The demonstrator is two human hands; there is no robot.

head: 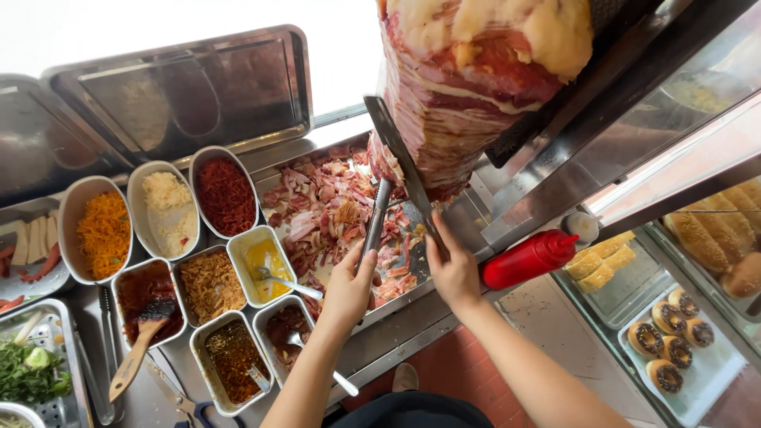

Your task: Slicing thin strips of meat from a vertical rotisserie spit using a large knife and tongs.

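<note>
- Overhead, the long knife (404, 162) is gripped by the right hand (452, 273), its blade angled up-left against the meat stack (468, 95).
- Tongs (375, 222) are clasped by the left hand (349, 289), just left of the blade.

Bare forearms, sleeveless; dark garment, possibly apron.

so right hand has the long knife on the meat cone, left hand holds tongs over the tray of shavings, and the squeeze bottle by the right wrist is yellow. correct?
One thing is wrong: the squeeze bottle is red, not yellow, as the head view shows. The rest stands: the right hand has the long knife on the meat cone, and the left hand holds tongs over the tray of shavings.
</note>
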